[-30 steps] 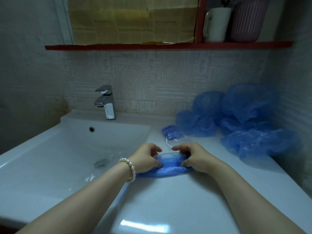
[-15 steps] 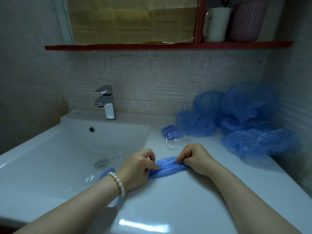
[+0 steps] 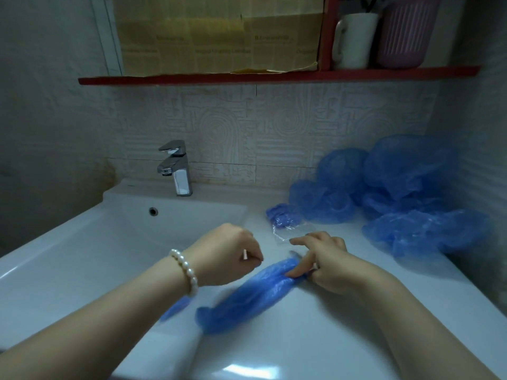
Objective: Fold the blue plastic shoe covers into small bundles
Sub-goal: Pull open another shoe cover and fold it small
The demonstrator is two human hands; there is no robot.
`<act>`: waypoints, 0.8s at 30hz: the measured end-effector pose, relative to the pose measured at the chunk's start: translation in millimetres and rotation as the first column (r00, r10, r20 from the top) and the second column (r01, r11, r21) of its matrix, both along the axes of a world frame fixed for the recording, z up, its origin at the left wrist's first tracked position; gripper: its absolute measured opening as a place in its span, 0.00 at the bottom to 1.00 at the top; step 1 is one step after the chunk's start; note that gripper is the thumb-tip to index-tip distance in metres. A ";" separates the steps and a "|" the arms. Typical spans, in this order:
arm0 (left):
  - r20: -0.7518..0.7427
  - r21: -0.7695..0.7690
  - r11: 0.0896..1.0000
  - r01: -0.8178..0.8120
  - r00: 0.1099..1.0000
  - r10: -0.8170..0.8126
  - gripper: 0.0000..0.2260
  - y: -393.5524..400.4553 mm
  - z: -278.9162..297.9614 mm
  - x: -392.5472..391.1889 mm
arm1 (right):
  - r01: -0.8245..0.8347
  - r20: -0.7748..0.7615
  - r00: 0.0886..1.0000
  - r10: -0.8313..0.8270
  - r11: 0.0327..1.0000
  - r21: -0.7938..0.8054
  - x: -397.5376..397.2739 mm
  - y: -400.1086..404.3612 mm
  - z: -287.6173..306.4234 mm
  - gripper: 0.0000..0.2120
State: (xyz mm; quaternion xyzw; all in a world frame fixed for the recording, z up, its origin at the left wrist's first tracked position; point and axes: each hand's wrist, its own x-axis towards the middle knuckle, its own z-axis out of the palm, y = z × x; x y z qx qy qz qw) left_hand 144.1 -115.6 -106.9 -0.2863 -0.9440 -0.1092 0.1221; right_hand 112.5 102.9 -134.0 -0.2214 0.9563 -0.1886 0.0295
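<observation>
Two hands over counter, right hand [image 3: 326, 263] pinching shoe cover [image 3: 247, 297], left hand [image 3: 233, 253] curled

Both forearms showing bare, no sleeves in view. Left wrist wearing a white pearl-bead bracelet [image 3: 185, 272], single strand of rounded glossy beads. Hands wearing no gloves.

Shoe cover [image 3: 247, 297] lies on counter [image 3: 315, 338], right of basin [image 3: 109, 242].

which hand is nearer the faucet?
Left. The left hand is over the sink edge, in front of the faucet; the right hand is farther right, holding the shoe cover.
</observation>
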 end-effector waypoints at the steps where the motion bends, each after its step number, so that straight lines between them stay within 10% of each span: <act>1: -0.042 0.055 0.995 0.081 0.996 -0.079 0.07 4.3 -4.2 -1.5 | -0.016 -0.013 1.000 0.016 1.000 -0.007 -1.3 -1.8 -2.7 0.25; 10: 0.010 0.014 0.970 0.242 0.970 -0.242 0.18 -1.1 -59.3 -0.7 | 0.006 -0.219 0.975 -0.026 0.996 -0.093 -6.9 -15.7 -13.2 0.20; 16: -0.211 -0.235 0.952 -0.194 0.967 0.144 0.25 10.5 -59.0 0.2 | 0.046 -0.422 0.900 -0.107 0.987 -0.151 -11.4 -18.7 -11.3 0.15; 24: 0.011 -0.167 0.764 -0.623 0.774 0.633 0.18 32.1 -60.4 -49.5 | -0.183 0.018 0.973 0.231 0.814 -0.552 12.0 -31.6 -9.3 0.11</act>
